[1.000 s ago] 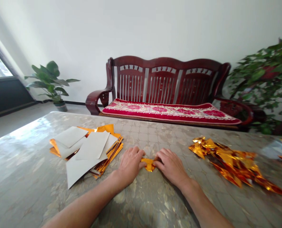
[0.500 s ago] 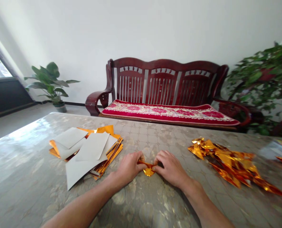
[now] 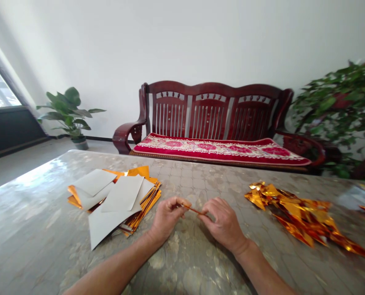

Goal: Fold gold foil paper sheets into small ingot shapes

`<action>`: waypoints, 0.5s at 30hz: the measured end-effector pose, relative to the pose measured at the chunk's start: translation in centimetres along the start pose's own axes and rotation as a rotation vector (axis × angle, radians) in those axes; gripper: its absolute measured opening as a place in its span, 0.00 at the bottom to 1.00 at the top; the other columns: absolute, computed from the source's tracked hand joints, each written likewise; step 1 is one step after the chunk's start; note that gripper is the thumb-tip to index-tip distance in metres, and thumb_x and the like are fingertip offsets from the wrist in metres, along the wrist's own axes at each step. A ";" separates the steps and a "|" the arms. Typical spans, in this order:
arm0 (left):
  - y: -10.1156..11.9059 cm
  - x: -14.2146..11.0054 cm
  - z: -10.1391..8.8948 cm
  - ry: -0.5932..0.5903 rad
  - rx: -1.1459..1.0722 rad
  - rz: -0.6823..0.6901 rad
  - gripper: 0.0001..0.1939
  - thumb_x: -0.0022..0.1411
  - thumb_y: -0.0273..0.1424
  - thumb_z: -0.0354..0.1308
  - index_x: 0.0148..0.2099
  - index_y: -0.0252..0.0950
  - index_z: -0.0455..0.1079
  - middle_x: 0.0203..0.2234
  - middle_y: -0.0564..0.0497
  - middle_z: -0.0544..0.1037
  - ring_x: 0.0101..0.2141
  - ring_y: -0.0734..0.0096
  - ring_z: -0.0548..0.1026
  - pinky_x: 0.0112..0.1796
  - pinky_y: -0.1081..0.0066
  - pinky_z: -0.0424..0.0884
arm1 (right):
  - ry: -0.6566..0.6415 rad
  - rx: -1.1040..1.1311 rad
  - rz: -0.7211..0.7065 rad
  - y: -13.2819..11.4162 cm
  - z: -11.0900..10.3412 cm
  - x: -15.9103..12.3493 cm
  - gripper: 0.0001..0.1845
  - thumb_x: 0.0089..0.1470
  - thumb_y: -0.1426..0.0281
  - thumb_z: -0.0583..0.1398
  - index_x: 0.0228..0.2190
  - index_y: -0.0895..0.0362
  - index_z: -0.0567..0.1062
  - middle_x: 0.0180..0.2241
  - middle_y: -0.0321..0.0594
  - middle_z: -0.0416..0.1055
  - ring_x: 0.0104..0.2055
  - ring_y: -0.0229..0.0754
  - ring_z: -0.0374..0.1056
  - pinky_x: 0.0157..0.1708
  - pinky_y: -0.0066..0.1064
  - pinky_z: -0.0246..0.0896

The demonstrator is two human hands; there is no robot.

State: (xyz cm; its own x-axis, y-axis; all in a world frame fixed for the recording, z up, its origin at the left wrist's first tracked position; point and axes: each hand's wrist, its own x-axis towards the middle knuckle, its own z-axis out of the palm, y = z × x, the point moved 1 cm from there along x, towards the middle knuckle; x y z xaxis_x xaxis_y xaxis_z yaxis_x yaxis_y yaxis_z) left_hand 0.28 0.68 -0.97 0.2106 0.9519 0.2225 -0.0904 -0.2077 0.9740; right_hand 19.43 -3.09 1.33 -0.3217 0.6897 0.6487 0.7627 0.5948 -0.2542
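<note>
Between my hands is a gold foil paper (image 3: 195, 210), seen nearly edge-on as a thin orange line. My left hand (image 3: 169, 215) pinches its left end between thumb and forefinger. The other end is pinched the same way by my right hand (image 3: 221, 221). Left of my hands lies a loose stack of gold foil sheets (image 3: 145, 209), with several pale paper backs (image 3: 122, 194) facing up on top. To the right is a heap of folded gold foil pieces (image 3: 295, 209), some pointed at the ends.
The tabletop (image 3: 182, 270) has a glossy, patterned grey-brown cover. A clear plastic bag (image 3: 356, 197) lies at the right edge. Beyond the table stand a dark red wooden bench (image 3: 213, 110) with a floral cover and potted plants (image 3: 68, 108) on both sides.
The foil paper has turned from showing a shiny gold flap below my fingers to a thin edge. Both hands have tilted and stay pinched on it. The camera view has shifted slightly.
</note>
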 end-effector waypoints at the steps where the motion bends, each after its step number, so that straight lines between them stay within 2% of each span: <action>1: 0.1 0.0 0.0 -0.017 -0.016 0.009 0.07 0.53 0.33 0.64 0.31 0.33 0.76 0.26 0.51 0.78 0.24 0.73 0.71 0.26 0.75 0.69 | 0.004 0.014 -0.004 -0.1 0.0 0.1 0.06 0.57 0.69 0.62 0.28 0.55 0.71 0.27 0.36 0.69 0.32 0.41 0.63 0.35 0.32 0.53; 4: 0.5 0.0 0.0 -0.070 -0.060 0.016 0.06 0.53 0.32 0.64 0.30 0.34 0.75 0.27 0.50 0.78 0.26 0.72 0.72 0.27 0.75 0.70 | 0.025 0.051 -0.036 -0.5 -0.1 0.3 0.04 0.59 0.69 0.61 0.32 0.55 0.73 0.28 0.37 0.70 0.33 0.41 0.64 0.35 0.32 0.54; 7: 0.7 0.0 0.1 -0.085 -0.091 -0.013 0.08 0.52 0.33 0.66 0.31 0.33 0.75 0.28 0.50 0.78 0.26 0.73 0.71 0.28 0.75 0.68 | 0.055 0.064 -0.070 -0.9 0.0 0.4 0.07 0.59 0.72 0.60 0.28 0.55 0.72 0.26 0.37 0.69 0.31 0.40 0.63 0.34 0.32 0.54; 11: 0.8 0.2 0.2 -0.093 -0.136 -0.031 0.12 0.55 0.38 0.66 0.34 0.33 0.75 0.31 0.49 0.78 0.32 0.71 0.72 0.36 0.74 0.68 | 0.102 0.041 -0.055 -1.9 0.4 0.4 0.13 0.59 0.74 0.59 0.22 0.56 0.69 0.21 0.36 0.65 0.27 0.38 0.59 0.30 0.31 0.50; 13: 0.8 0.2 0.4 -0.133 -0.207 -0.091 0.15 0.56 0.41 0.66 0.33 0.33 0.73 0.28 0.51 0.76 0.31 0.73 0.71 0.36 0.75 0.66 | 0.067 0.067 -0.061 -2.4 0.6 0.4 0.13 0.59 0.73 0.59 0.22 0.56 0.69 0.21 0.35 0.64 0.27 0.38 0.58 0.29 0.31 0.50; 15: 0.8 0.2 0.5 -0.180 -0.323 -0.193 0.18 0.55 0.43 0.66 0.30 0.33 0.70 0.24 0.53 0.73 0.26 0.77 0.68 0.31 0.77 0.64 | 0.003 0.132 -0.074 -2.8 0.7 0.5 0.12 0.60 0.70 0.59 0.24 0.55 0.70 0.22 0.35 0.65 0.27 0.38 0.59 0.30 0.31 0.51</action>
State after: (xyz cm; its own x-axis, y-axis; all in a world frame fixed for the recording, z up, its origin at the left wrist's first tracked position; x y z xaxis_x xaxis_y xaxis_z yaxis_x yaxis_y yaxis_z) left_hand 0.73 0.55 -0.13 0.4177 0.9060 0.0690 -0.3274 0.0792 0.9416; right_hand 16.78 -4.11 1.81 -0.3727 0.6406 0.6713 0.6566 0.6933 -0.2971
